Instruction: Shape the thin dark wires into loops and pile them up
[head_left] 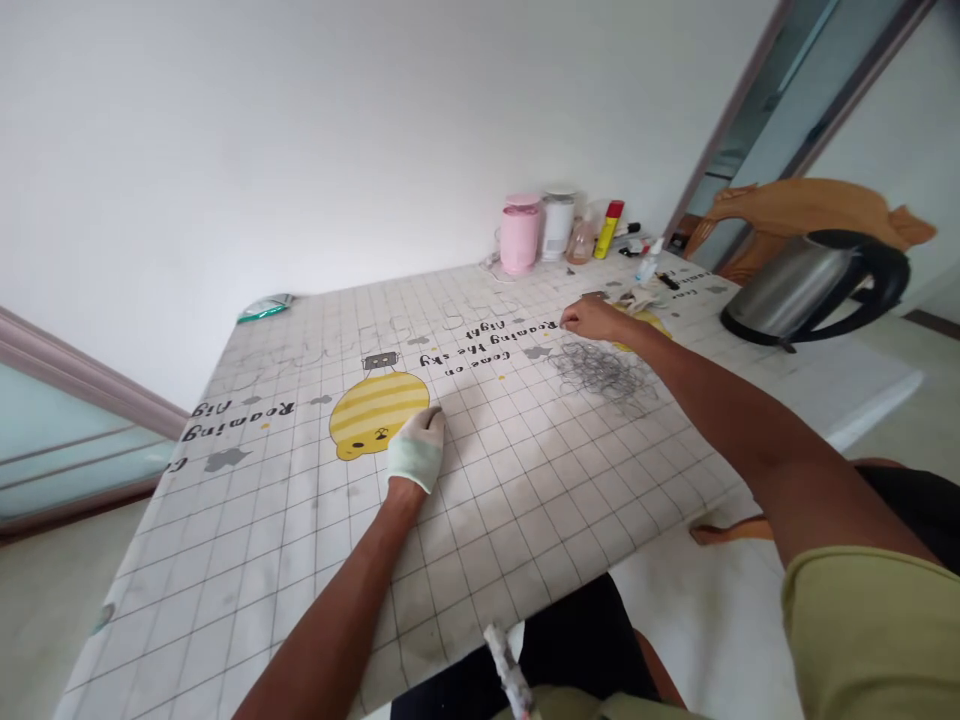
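My left hand (418, 448), in a pale white-green glove, rests on the printed tablecloth (487, 500) beside a yellow striped balloon bear print (375, 415). Its fingers are curled under, and whatever they hold is hidden. Farther forward, my bare right hand (592, 318) touches the cloth near the printed lettering, fingers pressed together; anything between them is too small to make out. Just below that hand is a dark, scribble-like tangle of thin lines (607, 375). I cannot tell whether it is drawn or lies on the cloth. Faint wavy lines (480, 305) run across the cloth's far part.
At the back stand a pink canister (520, 235), a white canister (557, 228), a bottle (580, 243) and a yellow can with red cap (608, 230). A whitish crumpled glove-like cloth (641, 298) lies near a spray bottle (649, 262). A kettle (802, 285) stands right; a green-edged packet (265, 307) lies far left.
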